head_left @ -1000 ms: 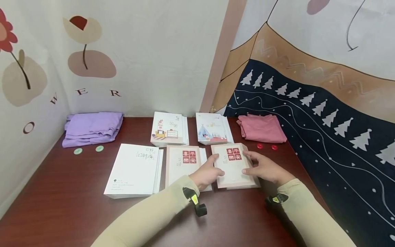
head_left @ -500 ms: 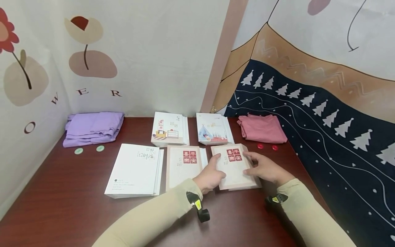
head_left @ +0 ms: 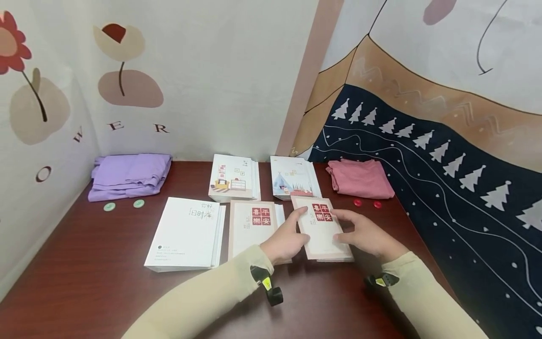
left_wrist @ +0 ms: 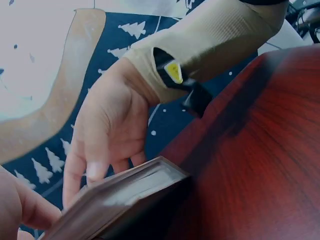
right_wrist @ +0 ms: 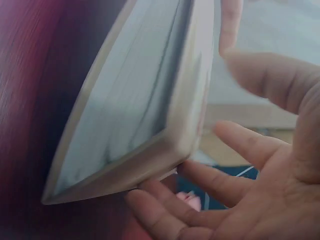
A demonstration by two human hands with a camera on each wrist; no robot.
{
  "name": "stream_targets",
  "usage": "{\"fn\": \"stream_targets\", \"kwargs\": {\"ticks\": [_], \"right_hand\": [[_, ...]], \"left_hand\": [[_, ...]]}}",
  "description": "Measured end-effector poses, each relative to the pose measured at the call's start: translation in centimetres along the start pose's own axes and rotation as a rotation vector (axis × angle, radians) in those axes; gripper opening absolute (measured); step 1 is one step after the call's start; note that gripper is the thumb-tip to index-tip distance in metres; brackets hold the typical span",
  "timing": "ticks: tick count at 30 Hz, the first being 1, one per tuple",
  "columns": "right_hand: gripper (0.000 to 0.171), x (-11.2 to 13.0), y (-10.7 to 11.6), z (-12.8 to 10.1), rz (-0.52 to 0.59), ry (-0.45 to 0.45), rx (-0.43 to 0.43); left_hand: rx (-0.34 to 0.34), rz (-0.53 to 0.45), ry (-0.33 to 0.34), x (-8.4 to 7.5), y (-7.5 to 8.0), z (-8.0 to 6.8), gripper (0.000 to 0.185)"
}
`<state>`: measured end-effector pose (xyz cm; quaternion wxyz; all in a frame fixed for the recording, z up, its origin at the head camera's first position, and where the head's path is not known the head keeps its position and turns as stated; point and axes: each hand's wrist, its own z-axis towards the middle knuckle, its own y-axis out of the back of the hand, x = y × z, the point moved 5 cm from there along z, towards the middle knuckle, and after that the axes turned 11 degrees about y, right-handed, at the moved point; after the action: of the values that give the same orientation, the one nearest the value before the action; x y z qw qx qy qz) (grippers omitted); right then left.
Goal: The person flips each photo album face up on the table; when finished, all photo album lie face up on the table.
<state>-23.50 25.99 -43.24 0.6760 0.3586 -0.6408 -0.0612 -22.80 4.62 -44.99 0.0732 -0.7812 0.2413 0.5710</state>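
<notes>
A beige book with red square characters [head_left: 323, 233] is raised a little off the dark red table [head_left: 84, 292] and tilted. My left hand [head_left: 285, 240] grips its left edge, thumb on the cover. My right hand [head_left: 364, 235] holds the right edge, with its fingers [right_wrist: 200, 175] curled under the book [right_wrist: 145, 115] and the thumb on top. The left wrist view shows the book's corner [left_wrist: 125, 197] lifted over the table, the right hand [left_wrist: 110, 125] behind it and the left hand [left_wrist: 15, 210] at the lower left.
A matching beige book [head_left: 251, 226] lies just left, then a white book [head_left: 186, 233]. Two illustrated books [head_left: 233, 178] [head_left: 292, 178] lie behind. Purple cloth [head_left: 129, 175] with green buttons [head_left: 138, 203] sits far left; pink cloth [head_left: 360, 178] with red buttons [head_left: 357, 202] sits right.
The beige book has come up off the table and tilted, shifting slightly left. Both hands have closed in on its edges.
</notes>
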Motion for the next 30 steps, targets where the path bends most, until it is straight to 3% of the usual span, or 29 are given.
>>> {"fn": "stream_targets", "kwargs": {"ticks": [3,7,12,15,19,21,23,27,30], "right_hand": [[0.075,1.6,-0.2,-0.6,0.037,0.098,0.010],[0.084,3.9,-0.7,-1.3,0.077,0.223,0.024],[0.099,5.6,-1.2,-1.8,0.131,0.330,-0.018],[0.107,6.0,-1.4,-1.9,0.095,0.305,-0.076],[0.110,6.3,-1.5,-2.0,-0.098,0.186,-0.189],[0.107,6.4,-1.3,-2.2,-0.194,0.124,-0.249],[0.104,6.5,-1.0,-2.4,-0.242,0.086,-0.296],[0.099,6.2,-0.2,-2.7,-0.227,0.047,-0.350],[0.096,5.6,0.6,-2.9,-0.240,0.030,-0.380]], "left_hand": [[0.039,-0.024,-0.047,-0.9,0.2,-0.5,0.083],[0.142,-0.159,-0.136,-2.0,0.3,-1.0,0.088],[0.269,-0.260,-0.217,-2.1,-0.1,-1.2,0.086],[0.330,-0.252,-0.247,-2.0,-0.5,-1.1,0.084],[0.394,-0.233,-0.255,-1.7,-1.2,-0.7,0.079],[0.386,-0.196,-0.222,-1.3,-1.4,-0.3,0.078],[0.336,-0.132,-0.170,-0.8,-1.5,0.1,0.078],[0.185,-0.028,-0.036,0.5,-1.1,1.1,0.079],[0.119,-0.009,0.029,1.2,-0.6,1.5,0.079]]}}
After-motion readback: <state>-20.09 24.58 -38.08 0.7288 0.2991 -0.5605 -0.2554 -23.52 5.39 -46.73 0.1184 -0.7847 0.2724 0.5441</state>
